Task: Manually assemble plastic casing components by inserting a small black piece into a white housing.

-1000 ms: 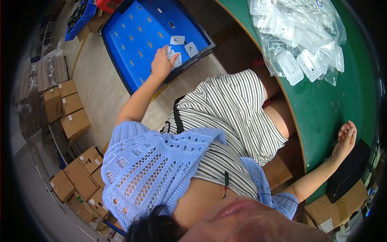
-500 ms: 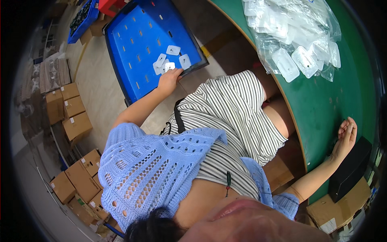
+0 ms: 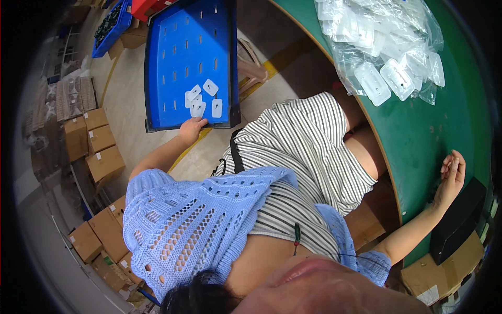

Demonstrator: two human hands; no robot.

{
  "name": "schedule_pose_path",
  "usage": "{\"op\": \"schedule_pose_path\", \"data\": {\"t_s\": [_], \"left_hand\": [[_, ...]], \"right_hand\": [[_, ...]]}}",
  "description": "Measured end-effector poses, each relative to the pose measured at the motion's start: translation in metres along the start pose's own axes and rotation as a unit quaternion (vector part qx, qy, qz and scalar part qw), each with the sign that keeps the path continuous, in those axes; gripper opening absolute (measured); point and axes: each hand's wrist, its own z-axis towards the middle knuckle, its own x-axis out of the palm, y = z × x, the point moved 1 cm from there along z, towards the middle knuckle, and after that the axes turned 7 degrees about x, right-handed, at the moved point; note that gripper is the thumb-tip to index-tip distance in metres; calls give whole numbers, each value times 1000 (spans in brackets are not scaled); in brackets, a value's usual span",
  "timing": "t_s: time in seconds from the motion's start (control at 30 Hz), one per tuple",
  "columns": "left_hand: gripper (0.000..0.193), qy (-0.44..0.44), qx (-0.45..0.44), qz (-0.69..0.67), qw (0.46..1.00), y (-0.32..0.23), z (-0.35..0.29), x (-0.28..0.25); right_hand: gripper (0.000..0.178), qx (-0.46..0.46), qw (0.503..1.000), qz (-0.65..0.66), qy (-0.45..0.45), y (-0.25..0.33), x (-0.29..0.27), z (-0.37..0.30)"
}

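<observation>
My left hand (image 3: 193,127) is closed on the near rim of a shallow blue tray (image 3: 172,68) with a dark edge and slotted floor. Several small white plastic plates (image 3: 217,108), rounded at the corners with a hole or dark mark in the middle, lie loose near that rim. Some of them overlap. Over at the right, my right hand (image 3: 452,172) rests by the green table (image 3: 418,131), its fingers loosely bent and apart, with nothing visible in them. A clear plastic bag (image 3: 376,31) full of similar white plates lies on the table's far part, some plates at its mouth.
A black box (image 3: 456,222) stands beside my right forearm, above a cardboard carton (image 3: 444,267). Cartons (image 3: 104,167) are stacked along the left. A blue crate (image 3: 112,29) and a red bin (image 3: 149,8) are at the far left. A stool leg (image 3: 253,68) shows beyond the tray.
The blue tray has swung round and shifted left and nearer, with my left hand at its rim. The white plates moved along with it. My right hand has barely moved.
</observation>
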Motion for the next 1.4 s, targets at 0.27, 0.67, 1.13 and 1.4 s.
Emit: {"op": "schedule_pose_path", "data": {"t_s": [0.27, 0.67, 1.13, 1.4], "left_hand": [[27, 144, -66, 84, 984, 32, -35, 5], [30, -257, -109, -110, 954, -30, 14, -33], [35, 214, -688, -543, 431, 68, 266, 84], [32, 236, -583, -574, 525, 54, 238, 53]], "right_hand": [[22, 3, 1000, -8, 7, -7, -4, 3], [25, -92, 994, 43, -50, 24, -25, 0], [15, 18, 987, -116, 113, 53, 131, -90], [11, 19, 982, -153, 111, 48, 205, -86]]}}
